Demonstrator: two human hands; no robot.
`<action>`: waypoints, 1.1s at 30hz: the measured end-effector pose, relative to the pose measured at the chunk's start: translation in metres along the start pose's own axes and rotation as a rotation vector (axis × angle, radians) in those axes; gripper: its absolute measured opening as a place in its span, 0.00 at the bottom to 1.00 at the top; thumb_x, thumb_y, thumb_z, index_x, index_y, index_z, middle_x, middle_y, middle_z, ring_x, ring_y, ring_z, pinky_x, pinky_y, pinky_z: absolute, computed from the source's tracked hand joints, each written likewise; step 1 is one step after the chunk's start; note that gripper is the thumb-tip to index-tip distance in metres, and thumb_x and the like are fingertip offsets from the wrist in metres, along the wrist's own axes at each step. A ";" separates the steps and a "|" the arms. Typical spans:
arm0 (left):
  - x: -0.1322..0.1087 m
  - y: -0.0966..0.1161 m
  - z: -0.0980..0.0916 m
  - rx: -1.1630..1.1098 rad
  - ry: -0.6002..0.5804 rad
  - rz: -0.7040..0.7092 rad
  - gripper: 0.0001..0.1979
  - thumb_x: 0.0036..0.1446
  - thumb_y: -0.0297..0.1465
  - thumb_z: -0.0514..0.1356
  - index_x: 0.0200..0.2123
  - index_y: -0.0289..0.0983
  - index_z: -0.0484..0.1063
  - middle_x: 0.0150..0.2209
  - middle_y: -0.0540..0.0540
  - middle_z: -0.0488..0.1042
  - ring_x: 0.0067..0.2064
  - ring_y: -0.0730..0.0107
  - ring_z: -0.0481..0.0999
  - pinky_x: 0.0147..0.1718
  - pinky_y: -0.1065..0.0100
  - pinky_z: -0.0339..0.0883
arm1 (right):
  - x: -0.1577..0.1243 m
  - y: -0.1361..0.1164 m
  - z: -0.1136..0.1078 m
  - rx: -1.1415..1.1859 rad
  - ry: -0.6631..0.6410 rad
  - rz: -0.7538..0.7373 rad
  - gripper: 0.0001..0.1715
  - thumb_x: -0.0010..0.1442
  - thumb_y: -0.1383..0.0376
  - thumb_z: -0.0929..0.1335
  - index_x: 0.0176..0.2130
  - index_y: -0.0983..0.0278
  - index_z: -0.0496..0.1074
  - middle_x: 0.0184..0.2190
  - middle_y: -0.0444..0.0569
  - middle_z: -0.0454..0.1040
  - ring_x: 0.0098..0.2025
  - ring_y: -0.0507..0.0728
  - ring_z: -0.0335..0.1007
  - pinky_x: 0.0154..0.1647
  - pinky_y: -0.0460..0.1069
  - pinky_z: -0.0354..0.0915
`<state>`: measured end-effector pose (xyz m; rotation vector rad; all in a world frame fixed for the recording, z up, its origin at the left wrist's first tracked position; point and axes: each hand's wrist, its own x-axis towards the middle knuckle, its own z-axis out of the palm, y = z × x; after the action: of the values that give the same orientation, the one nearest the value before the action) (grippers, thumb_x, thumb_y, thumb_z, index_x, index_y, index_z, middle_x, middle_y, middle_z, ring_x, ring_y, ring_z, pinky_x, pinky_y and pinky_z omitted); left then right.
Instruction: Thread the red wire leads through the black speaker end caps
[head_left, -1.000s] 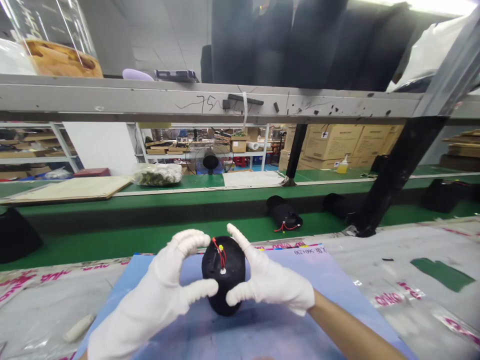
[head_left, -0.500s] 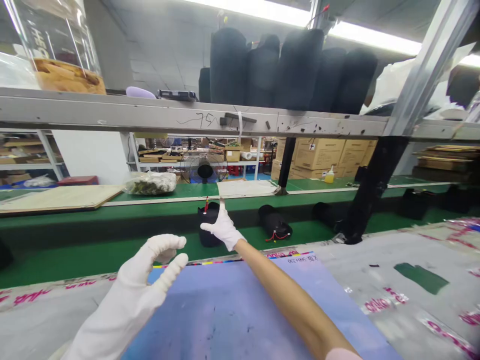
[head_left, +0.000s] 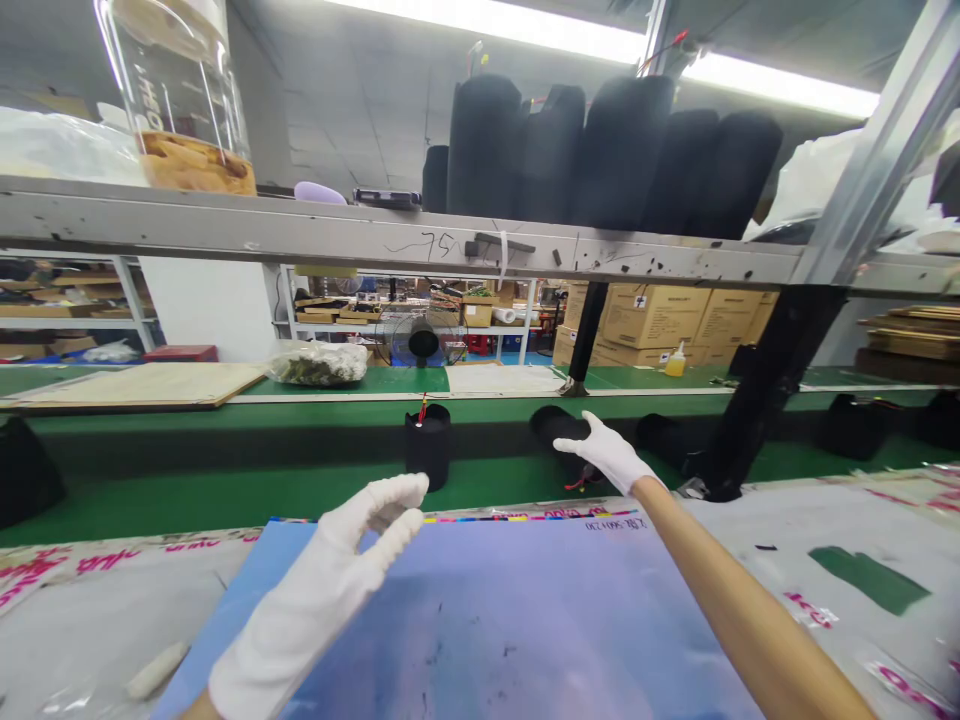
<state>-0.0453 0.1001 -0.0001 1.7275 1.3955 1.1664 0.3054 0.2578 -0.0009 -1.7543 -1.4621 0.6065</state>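
Note:
My right hand, in a white glove, reaches over the green belt to a black cylinder lying on its side with red wires at its near end. The thumb and fingers are spread at this cylinder and partly cover it; whether they touch it I cannot tell. Another black cylinder stands upright to the left, red and yellow wires rising from its top. My left hand, also gloved in white, hovers above the blue sheet, its fingers curved and apart from the thumb, holding nothing.
Several tall black cylinders stand on the metal shelf overhead, near a glass jar. A dark post rises at the right. More black pieces lie along the belt. Beyond are a plastic-wrapped bundle and a fan.
My right hand has moved right, from the left black cylinder to the lying one. The left cylinder now stands free of the hand. My left hand stays curved as the view shifts slightly.

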 end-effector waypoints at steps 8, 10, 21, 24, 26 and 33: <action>-0.006 -0.039 0.062 -0.583 -0.027 0.014 0.60 0.39 0.63 0.63 0.69 0.43 0.46 0.70 0.36 0.51 0.69 0.41 0.51 0.60 0.46 0.59 | -0.140 -0.027 0.047 0.456 -0.525 -0.462 0.72 0.35 0.41 0.78 0.69 0.57 0.48 0.67 0.54 0.59 0.67 0.66 0.57 0.65 0.58 0.57; -0.019 -0.037 0.059 -0.605 -0.081 0.009 0.51 0.37 0.58 0.68 0.64 0.44 0.61 0.66 0.40 0.60 0.67 0.39 0.56 0.62 0.45 0.57 | -0.166 -0.036 0.060 0.656 -0.825 -0.505 0.68 0.42 0.49 0.79 0.70 0.56 0.44 0.67 0.53 0.57 0.67 0.66 0.56 0.66 0.60 0.55; -0.037 -0.027 0.073 -0.619 -0.032 -0.206 0.40 0.37 0.39 0.75 0.57 0.47 0.69 0.61 0.47 0.69 0.64 0.43 0.64 0.59 0.52 0.65 | -0.191 -0.027 0.091 0.821 -0.759 -0.352 0.49 0.49 0.52 0.77 0.64 0.50 0.58 0.59 0.49 0.69 0.67 0.70 0.55 0.62 0.64 0.61; -0.041 -0.024 0.080 -0.667 -0.047 -0.246 0.51 0.30 0.38 0.78 0.60 0.45 0.64 0.62 0.43 0.66 0.63 0.40 0.65 0.60 0.50 0.62 | -0.192 -0.027 0.087 0.834 -0.737 -0.330 0.54 0.42 0.55 0.81 0.63 0.51 0.60 0.60 0.49 0.67 0.65 0.73 0.56 0.64 0.63 0.60; -0.042 -0.022 0.084 -0.749 -0.070 -0.248 0.56 0.28 0.39 0.78 0.62 0.43 0.59 0.63 0.38 0.65 0.62 0.40 0.65 0.60 0.50 0.62 | -0.193 -0.028 0.085 0.848 -0.745 -0.328 0.57 0.38 0.58 0.82 0.63 0.51 0.61 0.60 0.50 0.67 0.64 0.74 0.59 0.63 0.62 0.61; -0.034 -0.030 0.087 -0.731 -0.235 -0.051 0.55 0.34 0.33 0.76 0.64 0.41 0.52 0.61 0.36 0.65 0.60 0.41 0.67 0.59 0.48 0.62 | -0.193 -0.013 0.096 0.790 -0.730 -0.358 0.56 0.41 0.62 0.80 0.63 0.46 0.57 0.62 0.47 0.65 0.64 0.72 0.59 0.63 0.67 0.57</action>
<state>0.0193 0.0798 -0.0708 1.2392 0.7281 1.1977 0.1798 0.0960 -0.0684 -0.6470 -1.6095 1.4731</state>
